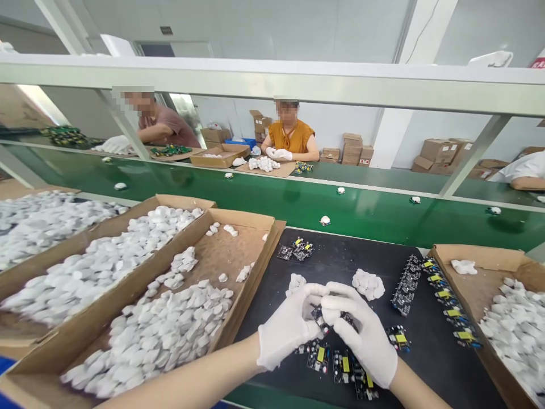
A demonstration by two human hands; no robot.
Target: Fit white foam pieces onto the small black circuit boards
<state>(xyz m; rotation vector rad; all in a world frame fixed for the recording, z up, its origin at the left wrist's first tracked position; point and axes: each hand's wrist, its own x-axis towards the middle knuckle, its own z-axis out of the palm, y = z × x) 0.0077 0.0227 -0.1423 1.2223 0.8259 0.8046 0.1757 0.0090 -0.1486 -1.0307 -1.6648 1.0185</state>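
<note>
My white-gloved left hand (pixel 287 326) is closed on the edge of a small circuit board (pixel 324 328), partly hidden by the fingers. My right hand (pixel 366 335), also gloved, curls in from the other side, its thumb and fingers closed around a white putty-like lump (pixel 331 312) at that board. Exactly how the lump and board touch is hidden. Below the hands, circuit boards with yellow parts (pixel 318 358) lie on the black mat (pixel 272 301). Two white clumps, one behind my left hand (pixel 296 283) and one farther right (pixel 368 284), rest on the mat.
Cardboard trays of white lumps stand left (pixel 244 227) and right (pixel 481 253). Rows of boards (pixel 443 294) line the mat's right side. Beyond runs a green conveyor (pixel 272 204) carrying spaced boards with white lumps. Co-workers (pixel 293 136) sit across it, under a white overhead beam (pixel 272 79).
</note>
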